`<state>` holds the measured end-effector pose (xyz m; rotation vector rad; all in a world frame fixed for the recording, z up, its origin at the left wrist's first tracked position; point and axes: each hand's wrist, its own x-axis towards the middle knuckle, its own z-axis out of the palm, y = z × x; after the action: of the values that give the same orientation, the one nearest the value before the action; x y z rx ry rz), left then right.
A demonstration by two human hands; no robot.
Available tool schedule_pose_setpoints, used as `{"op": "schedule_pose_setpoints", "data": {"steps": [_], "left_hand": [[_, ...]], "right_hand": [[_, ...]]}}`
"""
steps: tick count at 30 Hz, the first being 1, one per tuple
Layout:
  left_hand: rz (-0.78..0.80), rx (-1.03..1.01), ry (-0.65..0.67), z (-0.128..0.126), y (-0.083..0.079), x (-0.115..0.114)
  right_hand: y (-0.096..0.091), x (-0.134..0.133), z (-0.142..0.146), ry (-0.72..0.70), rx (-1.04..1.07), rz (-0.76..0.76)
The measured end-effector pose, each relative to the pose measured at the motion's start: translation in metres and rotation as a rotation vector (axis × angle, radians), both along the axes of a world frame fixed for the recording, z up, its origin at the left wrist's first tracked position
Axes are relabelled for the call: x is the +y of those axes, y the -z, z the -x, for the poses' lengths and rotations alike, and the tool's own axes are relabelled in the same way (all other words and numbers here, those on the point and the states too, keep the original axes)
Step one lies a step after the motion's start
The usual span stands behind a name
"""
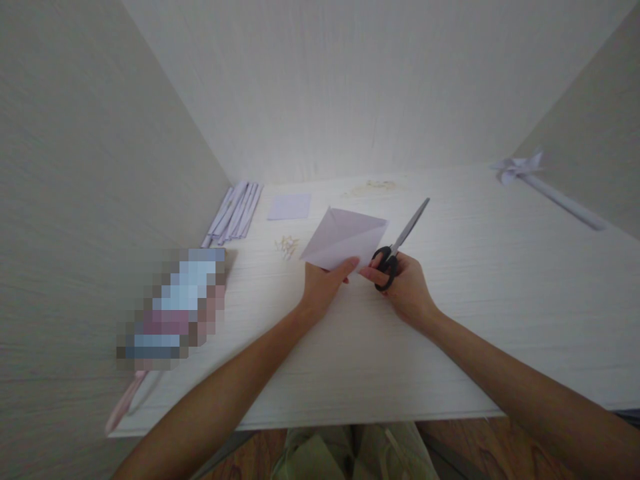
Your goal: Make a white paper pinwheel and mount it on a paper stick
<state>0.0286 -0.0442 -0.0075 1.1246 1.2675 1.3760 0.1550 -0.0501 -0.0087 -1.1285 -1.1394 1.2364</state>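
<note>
A square of pale paper [345,237] with crossing diagonal creases is pinched along its near edge by my left hand [327,283], thumb on top. Just to the right, my right hand [407,287] grips black-handled scissors [386,267], fingers in the loops. The metal blades point up and away to the right, off the paper, and look closed together. The fingertips of my right hand come close to the paper's near right corner; whether they touch it I cannot tell.
Rolled paper sticks [236,212] lie at the back left beside another paper square [289,207]. Small pale pieces [287,247] form a little pile. A finished paper pinwheel [525,170] rests at the right wall. A blurred-out object [183,300] with a pink strap [125,400] lies left.
</note>
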Motion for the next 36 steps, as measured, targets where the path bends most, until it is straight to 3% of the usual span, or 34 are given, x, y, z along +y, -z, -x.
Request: {"op": "schedule_pose_setpoints", "data": {"steps": [12, 21, 32, 36], "left_hand": [[0.011, -0.01, 0.022, -0.0005, -0.0001, -0.0005], [0.062, -0.173, 0.161, -0.0004, 0.0019, 0.0001], [0.026, -0.08, 0.073, -0.0002, 0.0054, 0.0015], [0.018, -0.077, -0.014, 0.0009, 0.0049, 0.0043]], "right_hand": [[-0.0005, -0.0001, 0.0008, 0.02, 0.004, -0.017], [0.0041, 0.0027, -0.0016, 0.069, 0.038, -0.056], [0.0045, 0.0024, -0.0022, 0.055, 0.033, -0.054], [0.001, 0.0025, -0.0025, 0.002, -0.004, -0.013]]}}
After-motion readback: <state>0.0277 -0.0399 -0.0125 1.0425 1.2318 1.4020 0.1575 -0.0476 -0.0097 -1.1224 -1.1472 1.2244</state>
